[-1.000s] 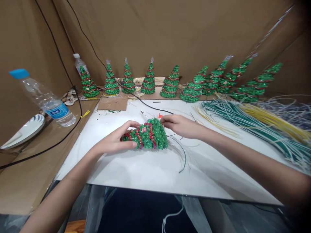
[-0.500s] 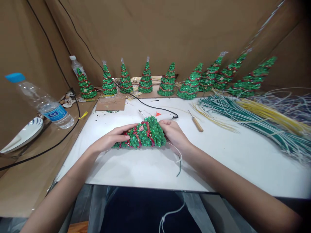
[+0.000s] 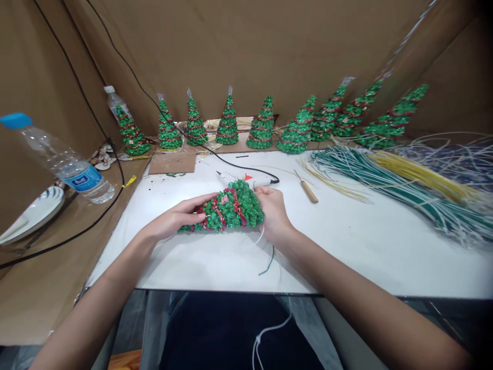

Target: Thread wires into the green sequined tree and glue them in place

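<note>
A green glittery cone-shaped tree with red garland (image 3: 227,210) lies on its side on the white board (image 3: 346,246). My left hand (image 3: 175,221) grips its narrow end, fingers curled over it. Around its wide base is my right hand (image 3: 271,210), fingers closed against it. Loose white and green strands (image 3: 267,257) trail from under the base toward the board's near edge.
A row of finished green trees (image 3: 262,128) lines the back by the brown cardboard wall. A glue gun (image 3: 250,180) and a wooden-handled awl (image 3: 308,191) lie behind the tree. Bundles of green, yellow and white strips (image 3: 404,180) fill the right. Left: water bottle (image 3: 69,164), plate (image 3: 31,213), black cable.
My right hand drew back from beyond the tree's base and closed on the base. The tree turned a little in my hands, and the awl came into view.
</note>
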`<act>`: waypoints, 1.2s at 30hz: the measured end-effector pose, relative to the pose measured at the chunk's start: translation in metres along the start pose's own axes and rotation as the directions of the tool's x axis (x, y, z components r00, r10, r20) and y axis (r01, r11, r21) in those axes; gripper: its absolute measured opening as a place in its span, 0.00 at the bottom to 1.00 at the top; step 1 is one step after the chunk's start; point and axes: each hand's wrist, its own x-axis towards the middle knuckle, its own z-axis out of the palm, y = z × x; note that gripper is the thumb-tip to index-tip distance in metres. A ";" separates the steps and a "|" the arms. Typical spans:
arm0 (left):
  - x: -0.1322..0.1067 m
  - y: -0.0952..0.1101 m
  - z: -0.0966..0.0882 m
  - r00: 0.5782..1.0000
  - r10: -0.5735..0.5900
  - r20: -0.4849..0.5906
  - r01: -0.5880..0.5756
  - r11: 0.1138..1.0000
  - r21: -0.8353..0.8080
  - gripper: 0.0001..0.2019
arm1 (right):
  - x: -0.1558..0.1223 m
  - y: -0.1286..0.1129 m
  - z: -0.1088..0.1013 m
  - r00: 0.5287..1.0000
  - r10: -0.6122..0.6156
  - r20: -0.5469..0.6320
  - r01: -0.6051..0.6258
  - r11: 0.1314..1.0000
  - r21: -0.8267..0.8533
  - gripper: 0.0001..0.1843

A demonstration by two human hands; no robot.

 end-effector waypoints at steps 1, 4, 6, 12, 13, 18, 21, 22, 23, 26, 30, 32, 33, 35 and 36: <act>0.000 -0.001 0.000 1.000 0.011 0.008 -0.011 1.000 0.014 0.28 | 0.000 0.000 0.000 1.000 -0.001 -0.006 0.001 1.000 0.005 0.23; 0.000 -0.002 0.000 0.998 0.044 0.035 -0.046 0.997 0.062 0.28 | 0.000 0.000 0.001 1.000 -0.004 -0.024 0.005 1.000 0.019 0.21; 0.000 -0.002 0.000 0.997 0.051 0.051 -0.056 0.994 0.093 0.28 | 0.000 0.000 0.002 0.999 -0.006 -0.036 0.007 1.000 0.026 0.21; -0.001 0.000 0.001 0.997 0.047 0.053 -0.055 0.987 0.153 0.29 | -0.001 0.001 0.002 0.997 0.002 -0.072 0.000 1.000 0.031 0.18; -0.001 0.000 0.001 0.998 0.041 0.048 -0.048 0.985 0.165 0.30 | -0.001 0.001 0.002 0.997 0.003 -0.076 -0.001 1.000 0.031 0.18; -0.002 -0.001 0.001 0.998 0.044 0.033 -0.050 0.975 0.215 0.30 | -0.002 0.001 0.002 0.995 0.002 -0.098 0.001 0.999 0.033 0.17; -0.001 -0.002 0.001 0.998 0.057 0.038 -0.063 0.975 0.214 0.30 | -0.002 0.001 0.002 0.994 0.004 -0.109 0.000 0.999 0.033 0.17; -0.001 -0.002 0.002 0.997 0.060 0.038 -0.067 0.975 0.214 0.30 | -0.002 0.001 0.002 0.994 0.004 -0.114 0.000 0.999 0.034 0.17; -0.002 -0.002 0.002 0.997 0.062 0.036 -0.068 0.975 0.214 0.30 | -0.002 0.001 0.002 0.993 0.003 -0.119 0.001 0.999 0.035 0.17; -0.002 -0.001 0.004 0.998 0.063 0.018 -0.066 0.972 0.225 0.29 | -0.002 0.001 0.002 0.991 0.002 -0.132 0.003 0.999 0.041 0.17; -0.002 0.001 0.006 0.997 0.079 -0.013 -0.073 0.962 0.262 0.28 | -0.004 0.000 0.003 0.989 0.010 -0.148 -0.002 0.999 0.053 0.17; -0.002 0.000 0.007 0.996 0.088 -0.020 -0.080 0.961 0.264 0.28 | -0.005 0.000 0.003 0.987 0.014 -0.161 -0.005 0.998 0.058 0.17; -0.002 0.000 0.007 0.996 0.090 -0.026 -0.080 0.961 0.263 0.27 | -0.005 0.000 0.003 0.986 0.016 -0.167 -0.006 0.998 0.060 0.17; -0.001 0.000 0.008 0.995 0.088 -0.037 -0.075 0.963 0.260 0.27 | -0.004 0.000 0.003 0.983 0.022 -0.180 -0.010 0.998 0.066 0.16; -0.001 0.001 0.009 0.995 0.087 -0.043 -0.073 0.963 0.260 0.27 | -0.004 0.000 0.003 0.982 0.024 -0.186 -0.012 0.998 0.069 0.16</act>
